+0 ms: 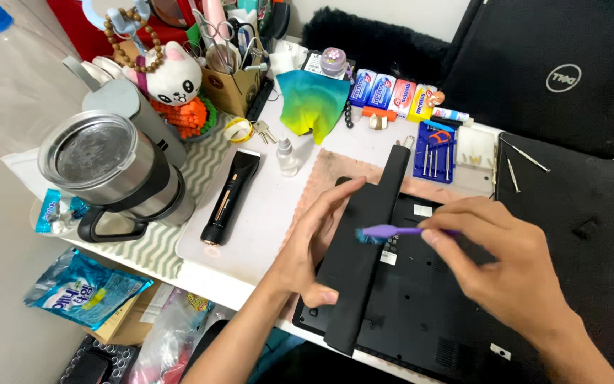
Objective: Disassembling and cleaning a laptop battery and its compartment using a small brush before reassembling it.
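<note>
Laptop (pixel 421 313) lies underside up on a worn pinkish mat (pixel 335 167); matte black plastic, with small white labels and vent slots. A long, flat black battery bar (pixel 367 249) lies slantwise along its left edge. Left hand (pixel 314 249) rests on the bar, fingers extended and slightly spread, thumb curled under the edge. Right hand (pixel 499 263) pinches a slim purple toothbrush (pixel 392 231), fingers closed on the handle, blue bristles touching the bar. Beside the mat: glossy black hair trimmer (pixel 230 195), steel lidded mug (pixel 111 171).
</note>
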